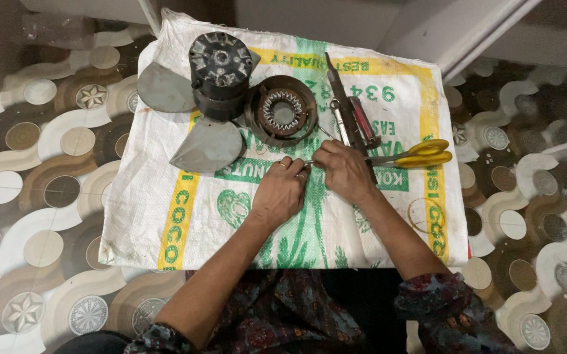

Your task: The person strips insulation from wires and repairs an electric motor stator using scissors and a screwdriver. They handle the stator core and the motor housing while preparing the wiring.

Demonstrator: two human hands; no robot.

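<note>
Scissors (406,157), yellow-handled, beside hands (316,178)

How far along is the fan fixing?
Done, it seems: the fan hub with blades lies apart from the toothed ring part on the sack. In hand: the left hand and right hand work on something small; I cannot tell what. Left: the parts remain separate, scissors and tools beside them.

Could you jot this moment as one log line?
left hand: on sack | right hand: beside scissors | fan motor: apart
</note>
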